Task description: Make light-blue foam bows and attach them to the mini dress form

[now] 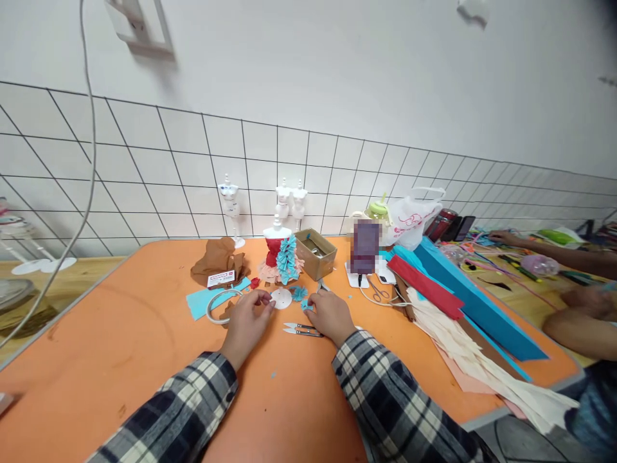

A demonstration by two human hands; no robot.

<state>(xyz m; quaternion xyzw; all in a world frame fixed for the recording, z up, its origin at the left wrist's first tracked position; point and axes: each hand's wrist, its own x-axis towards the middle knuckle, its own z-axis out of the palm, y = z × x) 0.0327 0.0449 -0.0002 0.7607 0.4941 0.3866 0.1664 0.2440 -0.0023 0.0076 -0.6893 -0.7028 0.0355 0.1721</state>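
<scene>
A small mannequin point(276, 247) in a red bodice with a peach ruffled skirt and a blue ruffle down one side stands upright on a white round base point(281, 298). Beside that base is my left hand point(247, 323), its fingers loosely curved, thumb apart, with nothing visible in them. My right hand point(331, 315) has its fingertips closed on a small blue crepe paper piece point(305, 305). A blue paper flower point(299, 293) lies just beyond it. Thread snips point(301, 330) lie on the orange table, their handle end against my right hand.
A cardboard box point(315, 254) stands behind my right hand. Brown crepe paper point(219, 258) and a white ring point(212, 312) lie left. Scissors point(379, 294), a propped phone point(365, 247) and layered paper strips point(463, 341) are right. Another person's arm point(540, 247) reaches over the neighbouring table.
</scene>
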